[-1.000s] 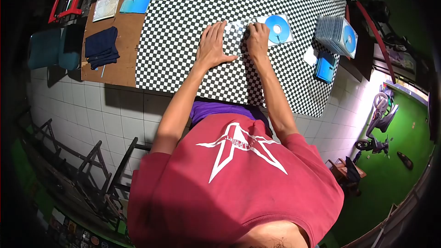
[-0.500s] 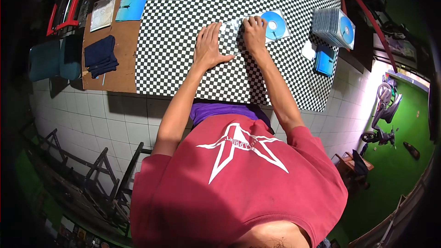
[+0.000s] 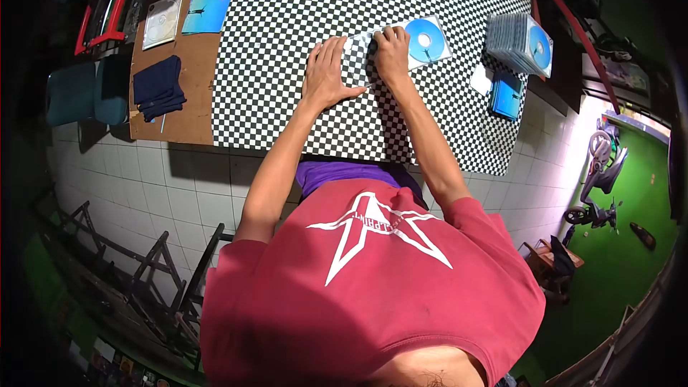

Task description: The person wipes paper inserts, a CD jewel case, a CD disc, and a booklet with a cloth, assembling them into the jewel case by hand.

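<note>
Fingers point(image 3: 332, 51) on clear case point(image 3: 356, 64) | checkered tabletop point(image 3: 287, 0) | white-tiled floor point(image 3: 143, 172), green floor point(image 3: 631, 186) right

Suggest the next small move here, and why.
Perhaps lift the bare right hand clear: it covers the strip between the square clear plastic panel and the round blue disc, so folding one over the other looks blocked. The bare left hand, spread at the panel's outer edge, could likely steady it.

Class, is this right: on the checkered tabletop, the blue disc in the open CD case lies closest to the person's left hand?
Not quite: the head view shows the blue disc closest to the person's right hand.
</note>
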The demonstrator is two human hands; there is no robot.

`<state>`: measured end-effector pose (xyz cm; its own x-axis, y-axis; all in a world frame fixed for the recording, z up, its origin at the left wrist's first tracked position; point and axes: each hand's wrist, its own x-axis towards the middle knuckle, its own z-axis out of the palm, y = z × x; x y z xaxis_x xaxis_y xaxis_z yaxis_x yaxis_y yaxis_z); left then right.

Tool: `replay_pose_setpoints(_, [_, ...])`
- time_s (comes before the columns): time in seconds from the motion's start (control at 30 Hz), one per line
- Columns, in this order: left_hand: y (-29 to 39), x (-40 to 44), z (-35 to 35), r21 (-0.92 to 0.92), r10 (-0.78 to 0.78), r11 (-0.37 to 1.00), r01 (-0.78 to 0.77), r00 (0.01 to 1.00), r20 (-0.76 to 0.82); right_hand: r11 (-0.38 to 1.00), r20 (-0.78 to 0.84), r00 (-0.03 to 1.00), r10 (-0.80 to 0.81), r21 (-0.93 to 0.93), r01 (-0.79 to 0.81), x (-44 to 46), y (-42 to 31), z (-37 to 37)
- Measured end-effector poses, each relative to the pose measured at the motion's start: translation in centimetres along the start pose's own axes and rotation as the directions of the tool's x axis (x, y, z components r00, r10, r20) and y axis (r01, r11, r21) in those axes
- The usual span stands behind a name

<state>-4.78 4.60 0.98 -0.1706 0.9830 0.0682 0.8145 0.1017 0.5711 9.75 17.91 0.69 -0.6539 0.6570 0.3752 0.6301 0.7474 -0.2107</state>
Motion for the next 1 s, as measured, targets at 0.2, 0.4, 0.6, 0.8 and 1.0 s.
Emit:
replay_pose_setpoints(0.2, [-0.3, 0.0, 0.2, 0.063, -0.005, 0.998, 0.001, 0.998, 0.055, 0.985, 0.016, 0.988, -0.152, 0.088, 0.150, -4.0, -2.9, -0.8])
replay_pose_setpoints(0.4, [-0.1, 0.1, 0.1, 0.013, -0.012, 1.000, 0.011, 1.000, 0.018, 1.000, -0.012, 0.999, -0.031, 0.005, 0.031, 0.2, 0.8, -0.1])
replay_pose_setpoints(0.6, [-0.4, 0.0, 0.3, 0.017, 0.000, 1.000, 0.000, 1.000, 0.012, 0.995, -0.012, 0.998, -0.066, 0.076, 0.067, -1.5, -3.5, 0.2])
replay_pose_setpoints(0.8, [-0.4, 0.2, 0.6, 0.005, -0.014, 1.000, 0.014, 1.000, 0.009, 0.959, 0.125, 0.969, -0.211, 0.216, 0.181, -3.5, -4.4, 0.4])
replay_pose_setpoints(1.0, [-0.2, 0.1, 0.3, 0.049, -0.008, 0.999, 0.006, 1.000, 0.027, 0.987, 0.058, 0.994, -0.095, 0.137, 0.086, 0.0, -2.4, 0.6])
